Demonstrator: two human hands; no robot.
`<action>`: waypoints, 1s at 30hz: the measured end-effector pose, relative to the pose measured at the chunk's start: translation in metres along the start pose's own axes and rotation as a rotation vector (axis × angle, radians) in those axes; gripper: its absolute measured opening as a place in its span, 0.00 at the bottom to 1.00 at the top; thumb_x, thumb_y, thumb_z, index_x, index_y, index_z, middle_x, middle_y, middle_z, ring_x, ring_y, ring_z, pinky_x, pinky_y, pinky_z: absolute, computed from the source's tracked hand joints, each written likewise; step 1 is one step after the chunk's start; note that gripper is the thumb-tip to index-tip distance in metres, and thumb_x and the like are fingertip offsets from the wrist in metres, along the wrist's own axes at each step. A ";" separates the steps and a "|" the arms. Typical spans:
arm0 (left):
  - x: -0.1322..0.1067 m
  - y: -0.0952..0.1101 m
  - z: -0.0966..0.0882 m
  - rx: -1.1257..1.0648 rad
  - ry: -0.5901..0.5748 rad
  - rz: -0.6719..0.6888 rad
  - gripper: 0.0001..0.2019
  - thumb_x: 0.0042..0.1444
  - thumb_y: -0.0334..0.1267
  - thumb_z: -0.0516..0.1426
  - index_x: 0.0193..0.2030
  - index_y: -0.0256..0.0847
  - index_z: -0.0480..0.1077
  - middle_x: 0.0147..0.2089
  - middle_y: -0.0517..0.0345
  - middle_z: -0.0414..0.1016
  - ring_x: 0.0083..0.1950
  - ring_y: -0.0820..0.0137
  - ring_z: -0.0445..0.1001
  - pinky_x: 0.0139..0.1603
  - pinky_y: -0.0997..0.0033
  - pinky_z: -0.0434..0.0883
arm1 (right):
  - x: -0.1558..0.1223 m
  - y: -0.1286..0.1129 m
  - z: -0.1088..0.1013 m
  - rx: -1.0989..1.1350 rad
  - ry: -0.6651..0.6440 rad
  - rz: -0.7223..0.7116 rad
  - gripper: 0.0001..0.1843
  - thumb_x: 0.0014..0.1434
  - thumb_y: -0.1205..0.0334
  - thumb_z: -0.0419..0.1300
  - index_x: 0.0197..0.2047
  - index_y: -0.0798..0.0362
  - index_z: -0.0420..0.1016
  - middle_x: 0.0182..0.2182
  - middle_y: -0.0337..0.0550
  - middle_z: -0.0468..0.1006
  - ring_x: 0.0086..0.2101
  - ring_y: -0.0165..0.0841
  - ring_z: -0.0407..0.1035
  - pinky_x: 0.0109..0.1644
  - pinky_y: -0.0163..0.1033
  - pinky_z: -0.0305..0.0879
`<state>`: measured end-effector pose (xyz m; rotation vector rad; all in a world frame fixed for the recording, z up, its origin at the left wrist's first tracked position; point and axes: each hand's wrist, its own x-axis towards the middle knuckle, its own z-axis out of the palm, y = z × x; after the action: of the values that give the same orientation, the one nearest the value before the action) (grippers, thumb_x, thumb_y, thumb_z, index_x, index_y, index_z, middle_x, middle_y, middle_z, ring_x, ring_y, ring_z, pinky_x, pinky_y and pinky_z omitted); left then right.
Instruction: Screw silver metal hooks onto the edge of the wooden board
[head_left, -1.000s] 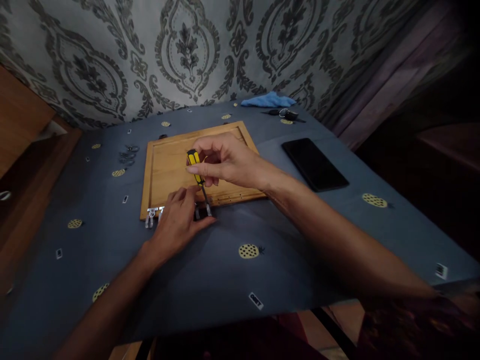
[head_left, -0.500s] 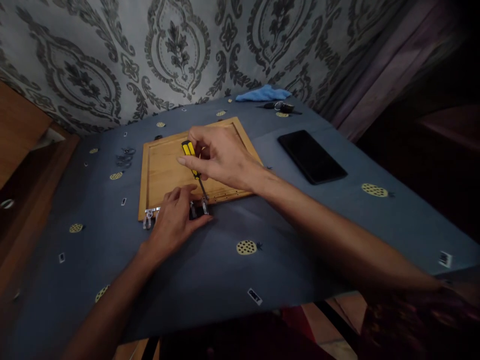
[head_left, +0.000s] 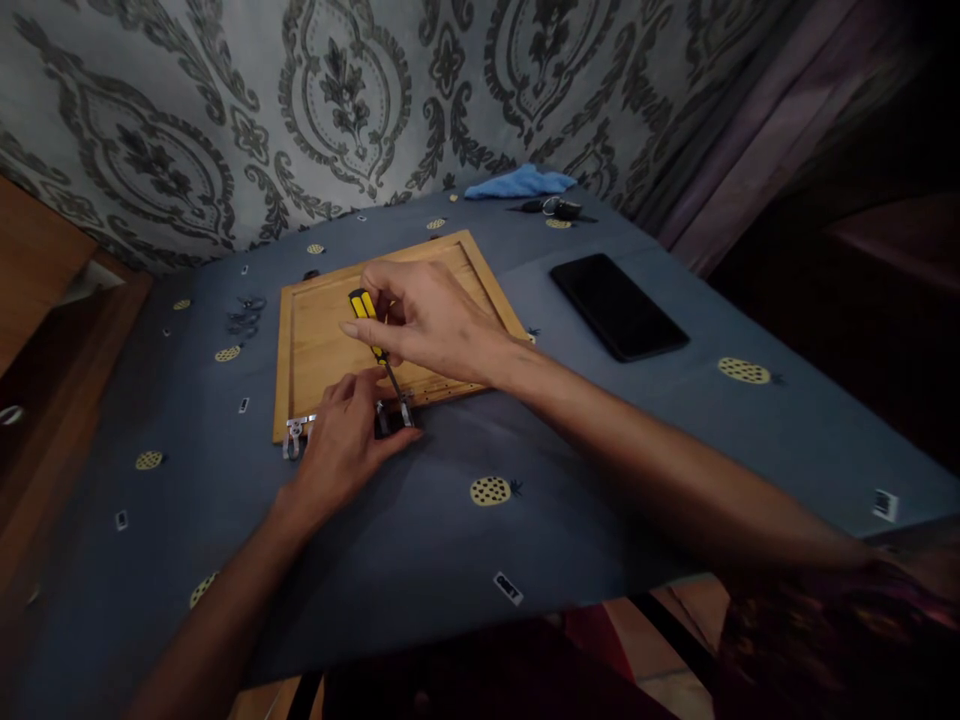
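A wooden panel (head_left: 322,330) lies flat on a blue-grey cloth-covered table (head_left: 525,480). My right hand (head_left: 427,320) is closed round a yellow-and-black screwdriver (head_left: 365,308), whose shaft slants down to a metal bracket (head_left: 394,415) at the panel's near edge. My left hand (head_left: 341,445) rests over that bracket, fingers curled and pressing it against the panel edge. Another metal bracket (head_left: 295,432) sticks out just left of my left hand.
A black phone (head_left: 616,305) lies to the right of the panel. A blue cloth (head_left: 517,182) and keys (head_left: 555,208) sit at the far edge by the patterned wall. Small dark metal parts (head_left: 246,315) lie left of the panel. The table's near edge runs below my arms.
The view has drifted a little, so everything sits slightly left and higher. My right hand has shifted its fingers on the screwdriver handle; the left hand stays on the bracket.
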<state>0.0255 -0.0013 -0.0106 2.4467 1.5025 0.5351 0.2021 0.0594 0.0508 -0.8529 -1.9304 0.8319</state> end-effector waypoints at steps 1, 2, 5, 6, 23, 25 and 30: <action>0.000 0.000 0.000 0.000 0.001 -0.003 0.27 0.57 0.47 0.66 0.58 0.44 0.60 0.51 0.51 0.76 0.56 0.52 0.74 0.58 0.48 0.70 | 0.000 0.000 0.000 -0.007 -0.005 -0.001 0.19 0.62 0.66 0.63 0.27 0.50 0.55 0.25 0.34 0.61 0.28 0.27 0.57 0.30 0.35 0.54; 0.000 0.000 0.000 -0.002 0.004 -0.005 0.27 0.57 0.47 0.66 0.58 0.44 0.60 0.51 0.51 0.76 0.56 0.52 0.74 0.57 0.48 0.70 | 0.000 -0.001 -0.001 -0.016 -0.009 -0.003 0.20 0.62 0.66 0.63 0.27 0.50 0.55 0.25 0.34 0.61 0.28 0.27 0.57 0.31 0.35 0.53; 0.000 0.001 0.000 -0.011 0.009 0.001 0.27 0.56 0.45 0.66 0.58 0.45 0.61 0.51 0.51 0.77 0.56 0.52 0.74 0.57 0.47 0.70 | 0.000 -0.002 -0.002 -0.058 -0.018 -0.022 0.21 0.62 0.65 0.64 0.26 0.50 0.54 0.24 0.33 0.61 0.28 0.27 0.56 0.32 0.36 0.52; 0.000 0.001 0.000 -0.013 0.012 0.007 0.27 0.56 0.44 0.66 0.58 0.45 0.61 0.50 0.51 0.77 0.56 0.52 0.74 0.57 0.47 0.70 | 0.000 -0.002 -0.003 -0.072 -0.022 -0.028 0.21 0.62 0.65 0.64 0.26 0.50 0.54 0.24 0.32 0.61 0.28 0.27 0.56 0.33 0.36 0.52; 0.001 -0.001 0.001 -0.035 0.038 0.055 0.24 0.54 0.41 0.69 0.52 0.45 0.62 0.50 0.51 0.77 0.55 0.53 0.76 0.56 0.49 0.71 | 0.000 0.000 -0.006 -0.146 0.001 -0.023 0.19 0.63 0.66 0.61 0.27 0.50 0.54 0.25 0.32 0.60 0.29 0.26 0.60 0.35 0.33 0.57; 0.001 0.000 0.001 -0.034 0.032 0.052 0.24 0.54 0.41 0.68 0.52 0.45 0.63 0.50 0.51 0.78 0.56 0.52 0.75 0.56 0.48 0.71 | 0.000 0.001 -0.006 -0.137 0.003 -0.026 0.18 0.63 0.66 0.61 0.27 0.50 0.54 0.26 0.32 0.60 0.29 0.26 0.60 0.35 0.32 0.57; 0.000 0.000 0.000 -0.040 0.023 0.033 0.24 0.55 0.41 0.68 0.53 0.45 0.63 0.51 0.51 0.77 0.57 0.52 0.75 0.57 0.47 0.71 | -0.001 0.001 -0.006 -0.127 0.002 -0.034 0.17 0.64 0.65 0.60 0.27 0.51 0.56 0.25 0.32 0.59 0.28 0.25 0.59 0.33 0.31 0.57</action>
<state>0.0258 -0.0013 -0.0108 2.4470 1.4479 0.5951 0.2080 0.0604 0.0518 -0.8925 -2.0066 0.6940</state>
